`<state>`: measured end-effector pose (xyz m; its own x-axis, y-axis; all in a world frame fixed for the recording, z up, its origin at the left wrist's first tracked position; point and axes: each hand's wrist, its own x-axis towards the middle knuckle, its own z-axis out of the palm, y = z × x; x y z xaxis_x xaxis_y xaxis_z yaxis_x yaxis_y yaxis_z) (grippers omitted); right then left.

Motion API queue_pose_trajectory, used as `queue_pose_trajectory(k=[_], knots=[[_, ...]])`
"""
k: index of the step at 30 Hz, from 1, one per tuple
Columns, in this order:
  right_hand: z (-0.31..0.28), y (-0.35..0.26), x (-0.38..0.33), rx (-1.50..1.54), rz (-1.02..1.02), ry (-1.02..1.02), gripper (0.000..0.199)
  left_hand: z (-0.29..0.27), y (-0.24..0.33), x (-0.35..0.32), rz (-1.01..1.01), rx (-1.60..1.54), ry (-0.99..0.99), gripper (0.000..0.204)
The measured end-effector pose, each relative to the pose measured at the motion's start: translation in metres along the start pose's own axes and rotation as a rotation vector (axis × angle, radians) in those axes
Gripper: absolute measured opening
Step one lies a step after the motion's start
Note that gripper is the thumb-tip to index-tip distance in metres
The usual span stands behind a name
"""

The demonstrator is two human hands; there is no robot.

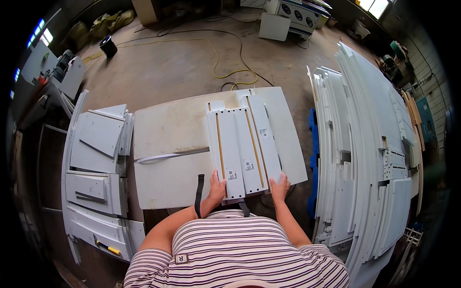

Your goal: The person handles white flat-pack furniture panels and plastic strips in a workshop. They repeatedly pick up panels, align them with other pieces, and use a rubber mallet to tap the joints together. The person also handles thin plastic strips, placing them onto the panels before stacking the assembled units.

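Gripped near-end corners of stacked white panels [245,146] with left hand [217,186] and right hand [280,187], fingers curled over edges. Lay flat on bench [168,129], stretching away from both grips; black strap [199,194] just left of left hand.

White panels [242,144] with tan edge strips are noted on an off-white, stained worktop [168,129], a yellow cable [216,62] on the grey-brown floor [168,67], and a maroon-and-white striped shirt [235,254].

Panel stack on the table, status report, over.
Left hand and right hand grip near end of white panel stack. Stack flat on table. Black strap beside left wrist.
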<state>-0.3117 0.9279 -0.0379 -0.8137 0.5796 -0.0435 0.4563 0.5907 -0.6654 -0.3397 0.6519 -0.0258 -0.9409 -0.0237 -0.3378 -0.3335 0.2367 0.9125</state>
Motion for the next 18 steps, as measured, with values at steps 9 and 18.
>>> queue_pose_trajectory(k=[9,18], knots=[[-0.016,-0.077,-0.013,-0.279,-0.308,0.148,0.053,-0.005,0.010,-0.005,-0.161,0.045,0.045,0.054],[0.066,-0.144,-0.053,0.038,-0.532,-0.349,0.064,-0.026,-0.029,0.010,-0.156,-0.246,-0.040,0.043]])
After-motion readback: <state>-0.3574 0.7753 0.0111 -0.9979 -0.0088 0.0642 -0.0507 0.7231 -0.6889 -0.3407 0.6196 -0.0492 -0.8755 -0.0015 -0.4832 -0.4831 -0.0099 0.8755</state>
